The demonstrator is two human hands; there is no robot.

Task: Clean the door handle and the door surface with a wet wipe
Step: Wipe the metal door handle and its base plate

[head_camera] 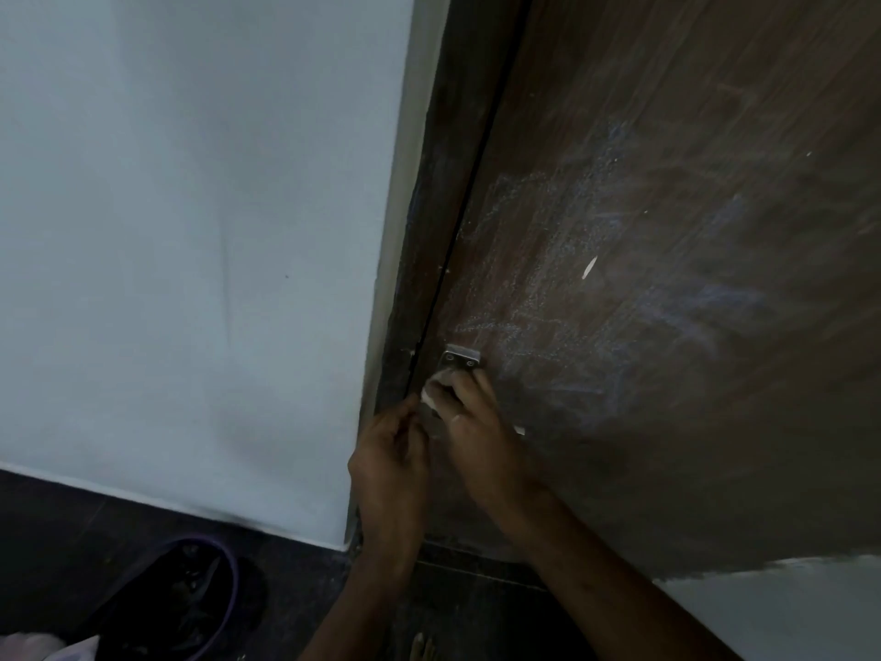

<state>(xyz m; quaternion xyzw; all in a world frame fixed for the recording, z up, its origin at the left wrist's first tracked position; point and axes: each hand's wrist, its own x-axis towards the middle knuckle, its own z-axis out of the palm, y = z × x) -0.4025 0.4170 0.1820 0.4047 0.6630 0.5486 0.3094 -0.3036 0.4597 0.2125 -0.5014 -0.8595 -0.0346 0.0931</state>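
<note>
My right hand (476,422) presses a white wet wipe (436,392) against the door handle (460,360), fingers curled over it, low on the brown door (667,279) near its left edge. My left hand (393,450) sits just beside it, fingers loosely curled; I cannot tell whether it holds anything. Chalky smears cover the door above the handle. A purple-rimmed bin (210,593) stands on the floor, near left.

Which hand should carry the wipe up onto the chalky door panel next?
Right. The right hand already grips the wet wipe at the door handle, directly below the smeared door surface. The left hand sits by the frame edge, apparently without the wipe.
</note>
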